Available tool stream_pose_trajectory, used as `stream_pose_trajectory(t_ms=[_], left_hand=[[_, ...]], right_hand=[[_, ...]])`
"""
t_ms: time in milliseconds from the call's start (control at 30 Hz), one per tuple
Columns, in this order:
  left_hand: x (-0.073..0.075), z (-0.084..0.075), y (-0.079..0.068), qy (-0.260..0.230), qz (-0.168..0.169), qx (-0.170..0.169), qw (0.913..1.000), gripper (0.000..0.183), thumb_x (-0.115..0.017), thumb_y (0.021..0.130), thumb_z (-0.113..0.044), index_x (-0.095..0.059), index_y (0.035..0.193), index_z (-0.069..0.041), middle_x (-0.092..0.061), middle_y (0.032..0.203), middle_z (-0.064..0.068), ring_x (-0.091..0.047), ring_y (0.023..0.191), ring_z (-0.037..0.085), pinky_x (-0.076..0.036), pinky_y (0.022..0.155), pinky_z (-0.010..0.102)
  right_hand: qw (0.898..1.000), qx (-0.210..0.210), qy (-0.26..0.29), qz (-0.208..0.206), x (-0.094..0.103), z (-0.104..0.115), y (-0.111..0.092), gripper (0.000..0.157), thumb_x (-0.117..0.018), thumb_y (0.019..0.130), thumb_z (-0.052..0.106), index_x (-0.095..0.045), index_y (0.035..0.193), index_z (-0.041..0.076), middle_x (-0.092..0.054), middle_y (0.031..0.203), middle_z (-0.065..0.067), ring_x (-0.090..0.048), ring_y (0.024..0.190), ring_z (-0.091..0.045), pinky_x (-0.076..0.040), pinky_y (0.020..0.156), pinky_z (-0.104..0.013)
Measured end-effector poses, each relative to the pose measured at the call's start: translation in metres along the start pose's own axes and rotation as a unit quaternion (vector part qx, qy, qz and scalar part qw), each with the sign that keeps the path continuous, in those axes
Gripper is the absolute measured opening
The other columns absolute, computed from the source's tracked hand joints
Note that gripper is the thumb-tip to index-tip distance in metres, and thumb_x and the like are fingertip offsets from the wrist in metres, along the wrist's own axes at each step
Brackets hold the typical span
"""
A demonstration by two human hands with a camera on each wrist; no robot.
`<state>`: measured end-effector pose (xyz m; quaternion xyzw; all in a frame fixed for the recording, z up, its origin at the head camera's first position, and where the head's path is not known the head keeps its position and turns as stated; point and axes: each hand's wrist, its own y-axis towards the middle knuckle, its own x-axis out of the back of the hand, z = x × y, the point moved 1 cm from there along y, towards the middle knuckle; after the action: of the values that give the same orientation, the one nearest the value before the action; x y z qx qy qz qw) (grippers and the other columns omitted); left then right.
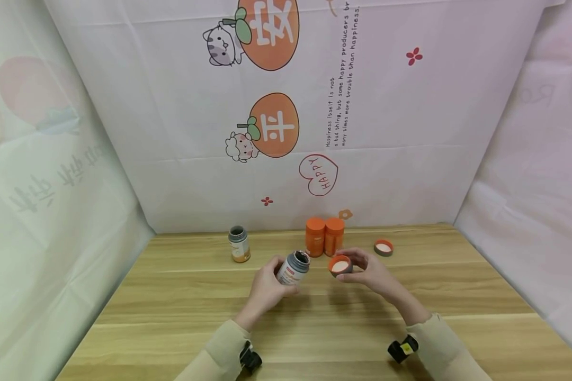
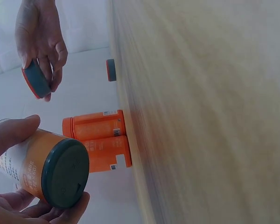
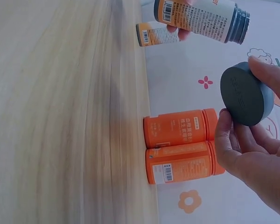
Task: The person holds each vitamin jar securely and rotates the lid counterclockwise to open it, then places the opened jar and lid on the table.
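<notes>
While the left hand [image 1: 266, 287] holds a white and orange bottle [image 1: 292, 273] up over the tabletop [image 1: 343, 328], the right hand [image 1: 372, 272] holds a gray cap [image 1: 340, 266] near it. The left fingers are curled round the bottle, and the right fingers pinch the cap by its edge. The bottle leans, and its gray mouth is open. The cap is apart from it — its orange rim and white inside show in the head view.

Behind the hands, two orange jars [image 1: 315, 242] stand side by side with their lids on. To their right, a second cap [image 1: 383, 248] lies with its white inside up. To their left, another bottle [image 1: 240, 247] stands upright — its mouth is open too. At the back hangs a white sheet [image 1: 386, 132] with orange fruits, flowers and a red heart.
</notes>
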<state>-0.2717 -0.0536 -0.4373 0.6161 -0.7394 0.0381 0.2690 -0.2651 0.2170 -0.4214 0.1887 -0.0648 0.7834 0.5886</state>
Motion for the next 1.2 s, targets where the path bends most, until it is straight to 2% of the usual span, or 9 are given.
stream_pose_trajectory(t_ms=[233, 500, 667, 833, 1000, 1200], left_hand=[[0.003, 0.002, 0.0, 0.005, -0.007, 0.0, 1.0, 0.051, -0.085, 0.06, -0.01, -0.061, 0.105, -0.01, -0.066, 0.096, 0.005, -0.06, 0.089, 0.02, -0.048, 0.08, 0.037], [0.009, 0.004, 0.0, 0.01, -0.03, -0.001, 0.9995, 0.054, -0.087, 0.057, -0.01, -0.063, 0.105, -0.008, -0.066, 0.097, 0.007, -0.06, 0.09, 0.021, -0.048, 0.082, 0.038], [0.014, 0.008, 0.002, 0.007, -0.038, -0.001, 0.9993, 0.055, -0.087, 0.057, -0.008, -0.063, 0.107, -0.007, -0.066, 0.099, 0.01, -0.06, 0.092, 0.024, -0.049, 0.083, 0.039], [0.018, 0.012, 0.003, 0.003, -0.045, 0.005, 0.9989, 0.053, -0.088, 0.058, -0.007, -0.063, 0.105, -0.007, -0.066, 0.096, 0.008, -0.061, 0.09, 0.023, -0.049, 0.081, 0.037], [0.023, 0.014, 0.003, 0.008, -0.054, 0.023, 0.9982, 0.054, -0.087, 0.058, -0.007, -0.063, 0.106, -0.008, -0.067, 0.096, 0.007, -0.061, 0.089, 0.019, -0.05, 0.08, 0.038], [0.028, 0.016, 0.004, 0.015, -0.066, 0.043, 0.9968, 0.054, -0.086, 0.059, -0.006, -0.063, 0.107, -0.008, -0.067, 0.097, 0.008, -0.063, 0.088, 0.022, -0.051, 0.08, 0.039]], right_hand=[[1.0, 0.008, -0.01, 0.001, 0.002, -0.001, 0.0, 0.059, -0.075, 0.08, 0.022, -0.051, 0.134, 0.014, -0.05, 0.139, -0.012, -0.046, 0.126, -0.035, -0.045, 0.093, -0.036], [1.0, 0.022, -0.013, -0.002, 0.005, -0.009, 0.001, 0.057, -0.076, 0.08, 0.019, -0.053, 0.132, 0.012, -0.051, 0.137, -0.015, -0.054, 0.117, -0.027, -0.046, 0.09, -0.023], [1.0, 0.02, -0.019, -0.015, 0.008, -0.016, 0.001, 0.059, -0.078, 0.077, 0.019, -0.054, 0.13, 0.009, -0.055, 0.131, -0.015, -0.057, 0.111, -0.019, -0.047, 0.089, -0.021], [0.999, 0.028, -0.041, -0.018, 0.012, -0.023, 0.002, 0.061, -0.078, 0.077, 0.019, -0.053, 0.13, 0.005, -0.057, 0.127, -0.017, -0.058, 0.11, -0.025, -0.05, 0.085, -0.023], [0.998, 0.037, -0.049, -0.017, 0.015, -0.027, 0.001, 0.061, -0.078, 0.076, 0.018, -0.053, 0.13, 0.005, -0.056, 0.126, -0.02, -0.057, 0.111, -0.034, -0.052, 0.08, -0.023], [0.996, 0.038, -0.079, -0.028, 0.019, -0.03, 0.0, 0.06, -0.079, 0.076, 0.018, -0.054, 0.129, 0.007, -0.056, 0.127, -0.018, -0.058, 0.112, -0.035, -0.051, 0.081, -0.024]])
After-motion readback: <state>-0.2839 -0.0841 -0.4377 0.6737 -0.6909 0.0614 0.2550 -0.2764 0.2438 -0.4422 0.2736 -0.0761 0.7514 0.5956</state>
